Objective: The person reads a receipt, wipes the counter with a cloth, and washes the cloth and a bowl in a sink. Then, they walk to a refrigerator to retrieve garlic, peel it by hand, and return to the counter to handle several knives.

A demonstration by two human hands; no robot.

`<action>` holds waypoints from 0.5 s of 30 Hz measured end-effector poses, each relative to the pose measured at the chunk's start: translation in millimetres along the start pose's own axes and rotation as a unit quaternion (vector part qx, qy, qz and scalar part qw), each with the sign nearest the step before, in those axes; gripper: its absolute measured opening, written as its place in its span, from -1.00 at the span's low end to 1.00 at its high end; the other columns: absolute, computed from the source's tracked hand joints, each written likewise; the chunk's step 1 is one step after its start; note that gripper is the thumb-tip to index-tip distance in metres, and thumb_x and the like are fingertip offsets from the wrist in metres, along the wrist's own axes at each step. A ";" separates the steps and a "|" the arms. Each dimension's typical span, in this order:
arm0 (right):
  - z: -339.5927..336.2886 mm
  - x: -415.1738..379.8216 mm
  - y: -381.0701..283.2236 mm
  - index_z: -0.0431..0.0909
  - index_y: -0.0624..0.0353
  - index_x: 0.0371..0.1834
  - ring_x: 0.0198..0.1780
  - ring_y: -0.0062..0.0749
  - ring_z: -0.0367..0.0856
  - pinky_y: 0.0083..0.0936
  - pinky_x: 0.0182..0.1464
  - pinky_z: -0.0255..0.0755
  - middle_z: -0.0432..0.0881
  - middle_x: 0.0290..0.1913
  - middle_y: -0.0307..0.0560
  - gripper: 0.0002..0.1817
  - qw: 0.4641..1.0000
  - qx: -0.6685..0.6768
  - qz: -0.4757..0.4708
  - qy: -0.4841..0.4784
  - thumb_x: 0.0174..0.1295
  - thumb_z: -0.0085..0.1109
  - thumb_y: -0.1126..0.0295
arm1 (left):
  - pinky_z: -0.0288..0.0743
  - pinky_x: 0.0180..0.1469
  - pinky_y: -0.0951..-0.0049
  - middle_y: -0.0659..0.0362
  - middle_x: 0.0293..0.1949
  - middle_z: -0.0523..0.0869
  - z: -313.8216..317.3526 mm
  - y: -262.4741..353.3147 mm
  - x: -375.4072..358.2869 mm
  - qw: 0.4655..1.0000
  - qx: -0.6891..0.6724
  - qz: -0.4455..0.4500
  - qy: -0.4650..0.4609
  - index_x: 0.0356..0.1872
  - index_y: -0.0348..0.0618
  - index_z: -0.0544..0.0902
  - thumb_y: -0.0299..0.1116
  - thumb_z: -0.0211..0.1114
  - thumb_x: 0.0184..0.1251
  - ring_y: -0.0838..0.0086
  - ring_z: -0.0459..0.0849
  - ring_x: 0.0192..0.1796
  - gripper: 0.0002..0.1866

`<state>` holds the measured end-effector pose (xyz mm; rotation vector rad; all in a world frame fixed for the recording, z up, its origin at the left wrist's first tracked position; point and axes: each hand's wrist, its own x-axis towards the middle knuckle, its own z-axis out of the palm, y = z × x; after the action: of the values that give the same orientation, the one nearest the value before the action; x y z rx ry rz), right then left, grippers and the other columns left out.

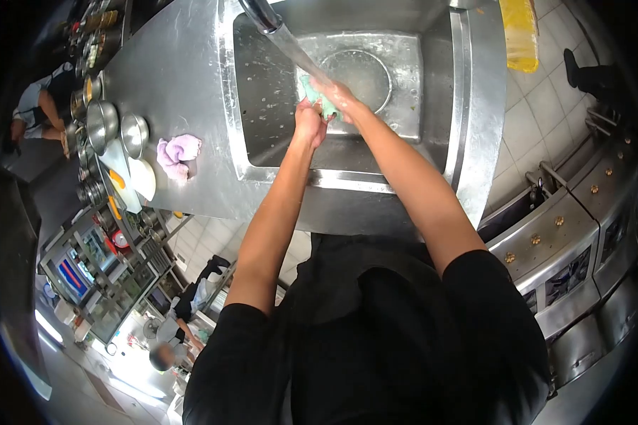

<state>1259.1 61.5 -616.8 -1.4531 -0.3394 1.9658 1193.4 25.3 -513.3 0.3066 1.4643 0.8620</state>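
Both my hands are over a steel sink (pixel 432 85), under water running from the faucet (pixel 261 14). A light green cloth (pixel 327 108) is bunched between them. My left hand (pixel 309 125) grips the cloth from the near left side, fingers curled. On its right, my right hand (pixel 339 96) is closed on the same cloth while the stream falls on it. Part of the cloth is hidden by the fingers. On the sink floor beyond the hands a round outline (pixel 388 78) shows through the wet surface.
Left of the sink, a pink-purple cloth (pixel 179 154) lies on the steel counter (pixel 184 78). Metal bowls (pixel 135 134), a white bowl (pixel 143 178) and a knife with an orange handle (pixel 117 178) stand farther left. Stoves (pixel 546 248) line the right. Other people (pixel 166 347) are in the background.
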 end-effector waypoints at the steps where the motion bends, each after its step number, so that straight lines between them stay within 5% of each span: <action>1: 1.7 -10.6 -1.3 0.59 0.33 -0.36 -0.44 -0.35 0.55 -0.36 -0.41 0.39 0.59 -0.45 -0.08 -0.46 0.998 -0.024 -0.052 -0.010 0.12 0.15 -0.06 | 0.28 0.13 0.08 0.08 0.00 0.48 -3.5 -1.7 4.5 1.000 -0.004 0.002 0.000 0.07 -0.22 0.36 -0.54 -0.22 0.31 0.32 0.42 0.09 -0.66; 3: -0.3 -13.1 2.3 0.58 0.33 -0.34 -0.46 -0.36 0.55 -0.37 -0.44 0.37 0.58 -0.44 -0.07 -0.50 0.994 -0.048 -0.099 -0.018 0.14 0.16 -0.02 | 0.21 0.19 -0.01 0.07 -0.01 0.48 -14.1 -10.0 8.0 0.999 0.021 -0.008 -0.043 0.07 -0.24 0.36 -0.54 -0.22 0.31 0.28 0.42 0.11 -0.67; 5: -2.3 14.2 20.9 0.56 0.32 -0.30 -0.43 -0.37 0.54 -0.34 -0.45 0.37 0.57 -0.39 -0.06 -0.57 0.911 -0.316 -0.259 0.064 0.15 0.18 0.07 | 0.27 0.14 0.04 0.06 -0.04 0.50 -22.5 -14.0 6.2 0.999 0.030 -0.003 -0.042 0.04 -0.24 0.39 -0.53 -0.21 0.32 0.28 0.45 0.07 -0.68; 6: -0.3 20.0 21.6 0.56 0.32 -0.30 -0.43 -0.37 0.54 -0.34 -0.45 0.37 0.57 -0.39 -0.06 -0.57 0.912 -0.313 -0.260 0.061 0.15 0.18 0.07 | 0.33 0.09 0.08 0.06 -0.07 0.52 -24.9 -11.0 5.4 0.998 0.039 0.006 -0.045 0.01 -0.25 0.42 -0.52 -0.19 0.32 0.28 0.49 0.02 -0.70; 9: -6.5 31.1 25.8 0.49 0.25 -0.11 -0.22 -0.21 0.55 -0.23 -0.12 0.42 0.55 -0.20 -0.01 -0.38 0.998 0.046 0.020 0.026 0.18 -0.03 -0.17 | 0.43 -0.10 0.23 0.08 -0.17 0.57 -23.8 -11.0 -1.4 0.996 0.067 0.035 -0.039 -0.06 -0.27 0.48 -0.47 -0.17 0.35 0.34 0.55 -0.13 -0.73; 10: -9.2 22.8 13.5 0.49 0.25 -0.11 -0.22 -0.21 0.55 -0.23 -0.12 0.42 0.55 -0.20 -0.01 -0.38 0.998 0.045 0.019 0.025 0.18 -0.03 -0.17 | 0.43 -0.10 0.23 0.08 -0.17 0.57 -22.8 -10.1 -1.0 0.996 0.066 0.037 -0.039 -0.06 -0.27 0.48 -0.47 -0.17 0.35 0.34 0.55 -0.13 -0.73; 12: -16.1 -15.9 -26.0 0.34 0.27 0.13 0.11 -0.03 0.42 -0.09 -0.02 0.35 0.41 0.10 0.24 -0.30 0.993 0.024 0.103 0.048 0.24 -0.16 -0.19 | 0.44 -0.25 0.36 0.12 -0.27 0.60 -18.4 -10.7 0.2 0.992 0.097 0.078 0.008 -0.13 -0.27 0.53 -0.40 -0.12 0.37 0.41 0.56 -0.24 -0.74; 13: -18.2 -24.9 -28.7 0.18 0.21 0.27 0.28 0.06 0.22 0.01 0.19 0.16 0.25 0.23 0.23 -0.22 0.991 0.067 0.118 -0.017 0.23 -0.22 -0.24 | 0.42 -0.36 0.52 0.21 -0.34 0.64 -11.6 -6.6 3.9 0.989 0.113 0.093 0.027 -0.11 -0.27 0.56 -0.46 -0.02 0.34 0.57 0.56 -0.38 -0.78; 15: -21.4 -31.3 -30.5 0.18 0.22 0.26 0.27 0.04 0.24 0.00 0.20 0.16 0.24 0.24 0.22 -0.22 0.974 0.133 0.181 -0.018 0.22 -0.20 -0.24 | 0.44 -0.23 0.34 0.05 -0.31 0.66 -3.7 -1.1 19.3 0.944 0.288 0.148 0.056 -0.19 -0.31 0.58 -0.22 0.18 0.21 0.24 0.61 -0.34 -0.68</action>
<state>1294.7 60.5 -583.7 -1.3763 0.1848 2.2218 1188.0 36.3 -528.7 0.9478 1.7905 0.6734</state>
